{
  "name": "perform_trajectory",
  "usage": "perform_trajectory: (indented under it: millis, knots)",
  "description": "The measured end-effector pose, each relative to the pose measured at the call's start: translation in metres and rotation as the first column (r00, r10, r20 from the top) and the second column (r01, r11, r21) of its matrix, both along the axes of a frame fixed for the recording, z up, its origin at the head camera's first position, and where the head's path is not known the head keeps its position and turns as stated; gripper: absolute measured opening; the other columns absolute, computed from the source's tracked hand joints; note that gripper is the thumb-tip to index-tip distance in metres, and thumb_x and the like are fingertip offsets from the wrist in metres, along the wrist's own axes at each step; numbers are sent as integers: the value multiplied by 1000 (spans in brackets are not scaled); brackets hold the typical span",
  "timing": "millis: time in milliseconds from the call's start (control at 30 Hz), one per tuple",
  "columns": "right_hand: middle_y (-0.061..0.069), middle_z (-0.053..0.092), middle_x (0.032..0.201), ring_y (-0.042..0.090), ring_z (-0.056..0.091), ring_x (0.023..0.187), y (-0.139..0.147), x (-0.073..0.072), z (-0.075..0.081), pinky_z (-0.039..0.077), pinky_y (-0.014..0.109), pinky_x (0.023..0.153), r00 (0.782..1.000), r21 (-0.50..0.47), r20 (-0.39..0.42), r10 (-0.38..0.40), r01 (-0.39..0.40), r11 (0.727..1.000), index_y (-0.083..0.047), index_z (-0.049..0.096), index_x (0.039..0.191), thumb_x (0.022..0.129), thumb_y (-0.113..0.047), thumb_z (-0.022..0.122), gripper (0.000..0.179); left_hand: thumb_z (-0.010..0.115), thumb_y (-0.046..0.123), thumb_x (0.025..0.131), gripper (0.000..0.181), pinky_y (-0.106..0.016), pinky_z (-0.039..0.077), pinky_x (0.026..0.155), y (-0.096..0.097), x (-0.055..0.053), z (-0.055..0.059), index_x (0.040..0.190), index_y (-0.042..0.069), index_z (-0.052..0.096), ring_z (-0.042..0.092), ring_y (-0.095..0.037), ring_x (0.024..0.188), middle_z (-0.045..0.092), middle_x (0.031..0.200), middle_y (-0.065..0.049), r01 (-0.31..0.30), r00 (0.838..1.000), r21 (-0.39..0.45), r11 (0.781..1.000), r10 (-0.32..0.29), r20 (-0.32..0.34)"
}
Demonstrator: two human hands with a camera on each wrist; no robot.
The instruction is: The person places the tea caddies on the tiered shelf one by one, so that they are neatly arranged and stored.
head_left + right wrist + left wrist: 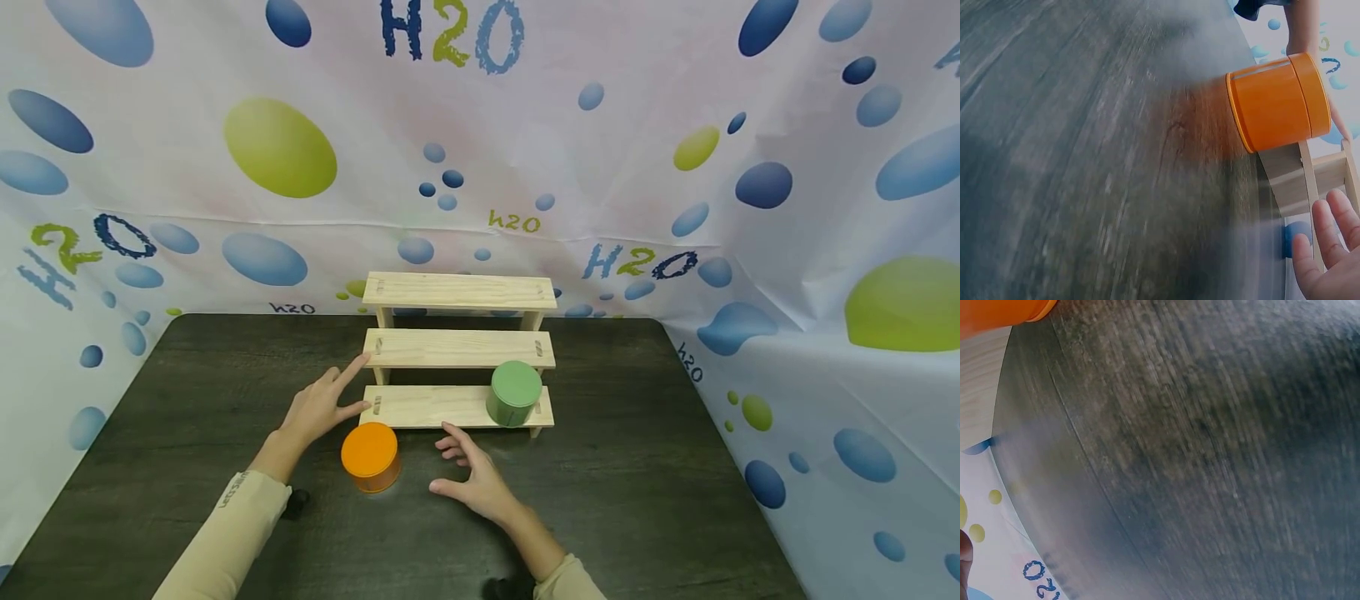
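A three-step wooden rack (459, 348) stands at the back of the dark table. On the right part of its lowest step sits a green lidded canister (514, 393). An orange lidded canister (371, 457) stands upright on the table before the rack's left end; the right wrist view shows its side and lid. My left hand (318, 406) reaches past it with spread fingers, index fingertip right at the middle step's left end, thumb by the lowest step. Right of the orange canister, my right hand (476, 482) hovers with relaxed fingers, palm turned towards it, holding nothing.
Behind the table hangs a white sheet (465, 167) printed with blue and green ovals; it also covers both sides. The dark wood-grain table (637, 492) extends left and right of the rack. Light sleeves (232, 533) cover both forearms.
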State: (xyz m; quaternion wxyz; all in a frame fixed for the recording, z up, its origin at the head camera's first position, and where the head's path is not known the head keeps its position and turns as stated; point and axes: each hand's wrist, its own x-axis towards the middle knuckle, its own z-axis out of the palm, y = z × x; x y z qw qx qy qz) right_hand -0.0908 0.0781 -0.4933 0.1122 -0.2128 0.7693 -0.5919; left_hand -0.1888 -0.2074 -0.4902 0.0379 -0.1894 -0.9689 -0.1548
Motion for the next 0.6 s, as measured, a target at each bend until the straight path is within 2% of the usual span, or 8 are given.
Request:
perform_trajectory:
  millis: [133, 333, 467, 600]
  knots:
    - [15, 49, 124, 33, 48, 108, -3, -2, -10, 38, 47, 89, 1000, 11, -8, -3, 3, 1000, -7, 27, 142, 82, -14, 68, 73, 67, 40, 80, 85, -26, 30, 40, 0, 0, 0, 147, 32, 14, 35, -15, 47, 50, 91, -17, 5, 1000, 1, 1000, -5, -4]
    - [12, 50, 124, 31, 49, 108, -8, -3, -11, 38, 46, 90, 1000, 12, -3, 10, -10, 1000, -9, 27, 143, 82, -12, 68, 73, 67, 41, 80, 86, -26, 31, 40, 0, -1, -1, 147, 32, 13, 36, -15, 47, 50, 92, -17, -3, 1000, -4, 1000, 3, -3]
    - [17, 48, 126, 35, 48, 110, -13, -2, -5, 37, 49, 91, 1000, 16, 19, 24, -25, 1000, -7, 25, 143, 82, -10, 68, 75, 67, 41, 80, 86, -26, 32, 41, 0, -1, 0, 147, 33, 12, 37, -16, 47, 50, 94, -18, -11, 1000, -3, 1000, 11, 7]
    - [25, 45, 126, 41, 45, 111, -15, 1, 11, 34, 54, 92, 997, -11, 58, 41, -41, 999, 0, 23, 143, 83, -11, 67, 75, 67, 41, 80, 86, -26, 33, 41, 0, -1, 1, 147, 33, 12, 37, -16, 47, 50, 94, -19, -5, 1000, -2, 1000, 5, 10]
